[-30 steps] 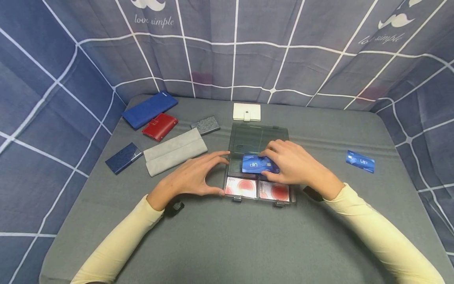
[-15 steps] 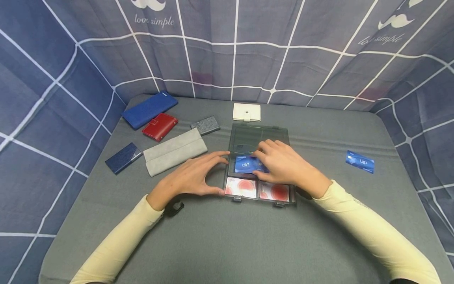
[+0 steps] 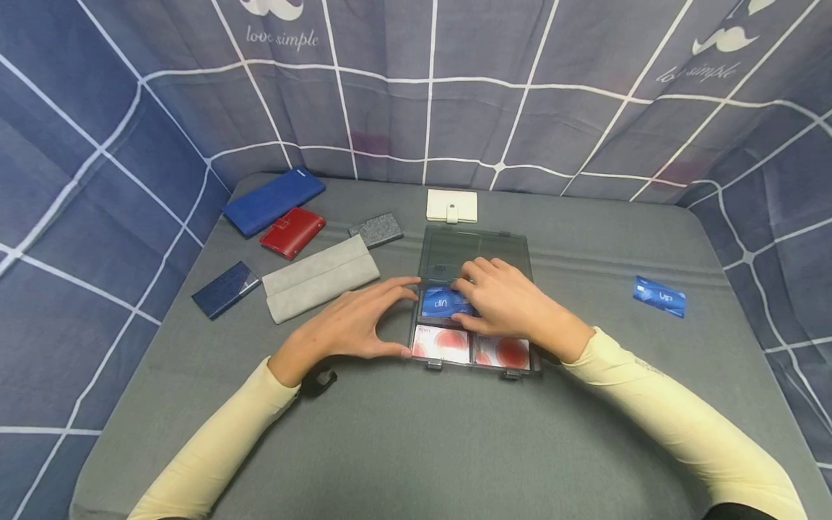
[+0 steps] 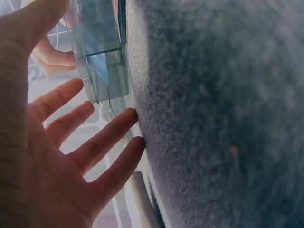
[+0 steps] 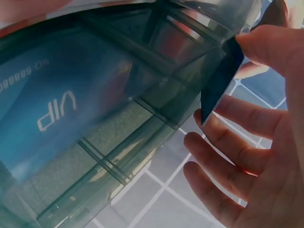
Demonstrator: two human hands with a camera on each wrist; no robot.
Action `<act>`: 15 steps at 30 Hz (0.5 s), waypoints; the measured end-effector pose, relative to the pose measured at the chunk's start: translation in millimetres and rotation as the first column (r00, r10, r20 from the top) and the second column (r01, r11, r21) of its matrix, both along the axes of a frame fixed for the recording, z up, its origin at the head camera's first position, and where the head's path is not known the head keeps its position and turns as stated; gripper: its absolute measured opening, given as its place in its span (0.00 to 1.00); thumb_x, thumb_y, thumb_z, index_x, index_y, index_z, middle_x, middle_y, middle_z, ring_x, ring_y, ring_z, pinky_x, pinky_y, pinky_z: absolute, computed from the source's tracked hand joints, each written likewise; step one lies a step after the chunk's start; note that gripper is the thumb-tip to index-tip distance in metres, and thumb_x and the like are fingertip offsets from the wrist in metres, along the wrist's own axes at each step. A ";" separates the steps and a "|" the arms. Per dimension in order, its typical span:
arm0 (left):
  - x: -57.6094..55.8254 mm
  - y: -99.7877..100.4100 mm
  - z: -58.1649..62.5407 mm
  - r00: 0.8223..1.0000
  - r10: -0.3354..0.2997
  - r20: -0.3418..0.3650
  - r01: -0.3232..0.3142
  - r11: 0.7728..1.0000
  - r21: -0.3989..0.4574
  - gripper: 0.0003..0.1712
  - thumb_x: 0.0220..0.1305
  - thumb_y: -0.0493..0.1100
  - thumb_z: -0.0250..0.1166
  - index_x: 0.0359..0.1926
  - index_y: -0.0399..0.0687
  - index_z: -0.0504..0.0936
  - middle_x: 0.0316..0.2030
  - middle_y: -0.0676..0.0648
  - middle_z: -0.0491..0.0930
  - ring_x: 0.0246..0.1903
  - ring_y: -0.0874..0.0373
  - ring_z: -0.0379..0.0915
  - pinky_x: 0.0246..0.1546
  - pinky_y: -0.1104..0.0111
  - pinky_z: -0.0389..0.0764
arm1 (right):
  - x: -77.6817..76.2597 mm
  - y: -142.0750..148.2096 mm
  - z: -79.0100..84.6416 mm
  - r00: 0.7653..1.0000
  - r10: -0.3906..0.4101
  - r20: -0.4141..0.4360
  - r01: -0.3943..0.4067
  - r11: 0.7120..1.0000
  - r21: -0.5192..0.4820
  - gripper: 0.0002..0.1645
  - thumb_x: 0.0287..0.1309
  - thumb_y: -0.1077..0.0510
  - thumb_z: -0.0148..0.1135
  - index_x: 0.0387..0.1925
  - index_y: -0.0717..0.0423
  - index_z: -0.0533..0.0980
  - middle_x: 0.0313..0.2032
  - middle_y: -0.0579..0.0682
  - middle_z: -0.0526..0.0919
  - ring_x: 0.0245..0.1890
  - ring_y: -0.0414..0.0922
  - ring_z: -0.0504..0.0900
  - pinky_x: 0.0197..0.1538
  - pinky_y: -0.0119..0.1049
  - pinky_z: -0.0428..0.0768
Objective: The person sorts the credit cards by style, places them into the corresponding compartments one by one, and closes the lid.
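A blue VIP card (image 3: pixel 440 302) lies over the upper left compartment of a clear, dark-tinted plastic box (image 3: pixel 536 354), pinched at its right end by my right hand (image 3: pixel 507 303). The right wrist view shows this card (image 5: pixel 221 78) tilted, between thumb and fingers. Another blue VIP card (image 5: pixel 28 118) is inside the box, under my right hand and hidden in the head view. Two white-and-red cards (image 3: pixel 442 343) fill the front compartments. My left hand (image 3: pixel 360 321) is spread at the box's left side, thumb and fingertips right at its edge, fingers fairly straight.
One more blue VIP card (image 3: pixel 659 296) lies on the grey table at right. Behind the box sits a white card holder (image 3: pixel 451 205). To the left are a grey wallet (image 3: pixel 321 278), a grey felt case (image 3: pixel 377 230), red (image 3: pixel 292 232) and blue (image 3: pixel 274 201) wallets, and a navy case (image 3: pixel 225 289).
My right hand has moved left with the blue VIP card, bringing it from the middle of the box over the upper left compartment. My left hand has stayed in place.
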State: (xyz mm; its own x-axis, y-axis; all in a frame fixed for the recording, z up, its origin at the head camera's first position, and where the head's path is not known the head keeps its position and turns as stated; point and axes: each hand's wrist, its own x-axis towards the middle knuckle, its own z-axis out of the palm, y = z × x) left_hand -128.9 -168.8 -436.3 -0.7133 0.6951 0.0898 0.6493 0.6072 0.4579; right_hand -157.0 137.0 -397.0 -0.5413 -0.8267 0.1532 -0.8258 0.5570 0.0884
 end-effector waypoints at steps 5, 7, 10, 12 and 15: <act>-0.1 -0.1 0.3 1.000 -0.002 -0.004 0.002 1.000 0.007 0.50 0.55 0.75 0.77 0.70 0.55 0.76 0.81 0.56 0.63 0.74 0.55 0.68 0.61 0.53 0.82 | -0.7 -3.7 -0.8 1.000 0.015 -0.025 -0.015 1.000 0.004 0.32 0.64 0.34 0.72 0.50 0.59 0.86 0.43 0.54 0.84 0.44 0.53 0.83 0.49 0.50 0.83; -0.4 -0.1 0.4 1.000 -0.001 -0.003 0.001 1.000 0.005 0.50 0.55 0.76 0.76 0.70 0.55 0.76 0.81 0.56 0.63 0.75 0.55 0.68 0.61 0.53 0.82 | -1.1 -5.1 -0.6 0.999 0.023 -0.031 -0.023 1.000 -0.001 0.32 0.64 0.34 0.73 0.49 0.59 0.86 0.43 0.54 0.84 0.44 0.54 0.84 0.49 0.49 0.83; -0.2 0.3 0.6 1.000 0.001 0.000 -0.001 1.000 -0.001 0.51 0.55 0.77 0.75 0.71 0.56 0.76 0.81 0.56 0.63 0.75 0.55 0.68 0.61 0.53 0.82 | -1.9 -7.2 -0.4 0.999 0.036 -0.033 -0.037 0.999 -0.008 0.32 0.64 0.33 0.73 0.48 0.58 0.86 0.44 0.54 0.85 0.45 0.54 0.84 0.51 0.50 0.83; -0.2 0.5 0.4 1.000 0.003 0.003 -0.003 1.000 -0.002 0.51 0.55 0.77 0.75 0.70 0.55 0.76 0.81 0.56 0.63 0.74 0.55 0.68 0.61 0.52 0.82 | -2.3 -8.1 -1.0 0.998 0.043 -0.039 -0.043 0.999 -0.011 0.32 0.64 0.33 0.73 0.48 0.58 0.86 0.44 0.54 0.85 0.46 0.54 0.84 0.53 0.51 0.82; 0.0 0.4 0.0 1.000 0.005 0.006 -0.005 1.000 -0.005 0.51 0.55 0.78 0.75 0.70 0.55 0.76 0.81 0.56 0.63 0.74 0.55 0.68 0.61 0.52 0.82 | -2.9 -8.7 -2.0 0.998 0.045 -0.042 -0.046 0.999 -0.012 0.32 0.64 0.32 0.73 0.47 0.58 0.86 0.45 0.53 0.85 0.47 0.54 0.84 0.56 0.52 0.81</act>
State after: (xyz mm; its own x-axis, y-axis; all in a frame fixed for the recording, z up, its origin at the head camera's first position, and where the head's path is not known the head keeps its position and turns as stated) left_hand -128.9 -168.5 -436.3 -0.7170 0.6923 0.0816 0.6437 0.6126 0.4588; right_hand -159.8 128.3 -399.0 -0.4963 -0.8480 0.1858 -0.8460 0.5205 0.1159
